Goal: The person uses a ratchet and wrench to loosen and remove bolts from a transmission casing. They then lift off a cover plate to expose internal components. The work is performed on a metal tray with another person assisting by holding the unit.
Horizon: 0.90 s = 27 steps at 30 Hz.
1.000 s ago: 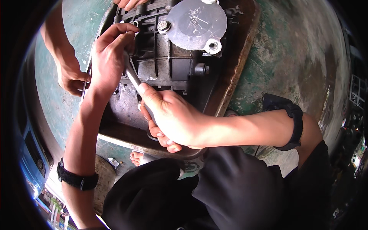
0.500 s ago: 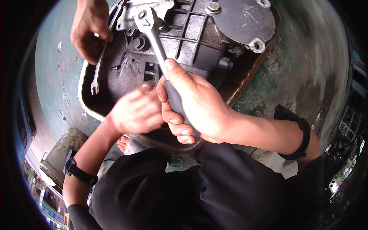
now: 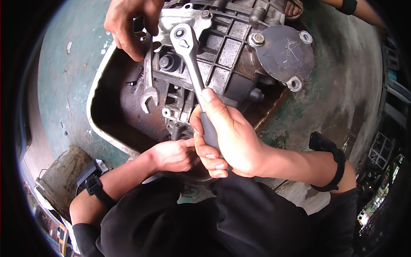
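My right hand [image 3: 239,145] is closed around the dark grip of a ratchet wrench [image 3: 192,70], its round head held over the metal gear casing [image 3: 229,40]. My left hand [image 3: 175,155] is at the casing's near end, fingers curled; its fingertips are hidden under my right hand and the casing. Another person's hand [image 3: 130,25] reaches in from the top, holding an open-end wrench [image 3: 149,85] with its jaw pointing toward me. A round grey cover plate [image 3: 284,51] with bolt lugs sits on the casing's right side.
The casing rests in a metal tray [image 3: 92,100] with a pale, worn rim and a dark oily bottom. A dirty bucket [image 3: 64,175] lies at the lower left on the worn green floor [image 3: 64,85]. Another arm [image 3: 364,13] and a foot [image 3: 293,8] appear at the top right.
The casing has shifted toward me relative to the tray, showing more of its far part. The other person's wrench moved right. My left hand moved slightly right and nearer; the ratchet moved right and down.
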Available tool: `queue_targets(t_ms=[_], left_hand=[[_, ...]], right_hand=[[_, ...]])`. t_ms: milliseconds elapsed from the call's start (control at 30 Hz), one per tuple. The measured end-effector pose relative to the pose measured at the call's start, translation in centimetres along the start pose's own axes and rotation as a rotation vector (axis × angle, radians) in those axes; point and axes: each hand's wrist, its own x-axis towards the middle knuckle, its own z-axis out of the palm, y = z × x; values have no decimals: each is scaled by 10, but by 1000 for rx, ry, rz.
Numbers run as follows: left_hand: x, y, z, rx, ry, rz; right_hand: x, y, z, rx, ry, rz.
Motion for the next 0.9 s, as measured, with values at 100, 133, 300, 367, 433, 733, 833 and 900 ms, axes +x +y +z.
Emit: queue_targets(t_ms=[100, 133, 300, 367, 433, 733, 833, 900], left_hand=[[-11, -3, -1, -44, 66, -5], [-14, -4, -3, -126, 90, -46], [-16, -8, -4, -222, 172, -66], [-16, -10, 0, -205, 175, -50], [-18, -10, 4, -171, 187, -46], [-23, -6, 23, -119, 166, -33], [-24, -7, 25, -144, 200, -57], [-26, -7, 27, -152, 187, -43]], right_hand=[[2, -1, 0, 4, 3, 15], [2, -1, -1, 14, 0, 27], [5, -3, -1, 3, 7, 59], [6, -3, -2, -11, -1, 53], [7, -4, -4, -13, -16, 63], [0, -31, -18, -155, 49, 229], [-3, -45, -22, -191, 52, 274], [-5, -52, -24, -225, 68, 292]])
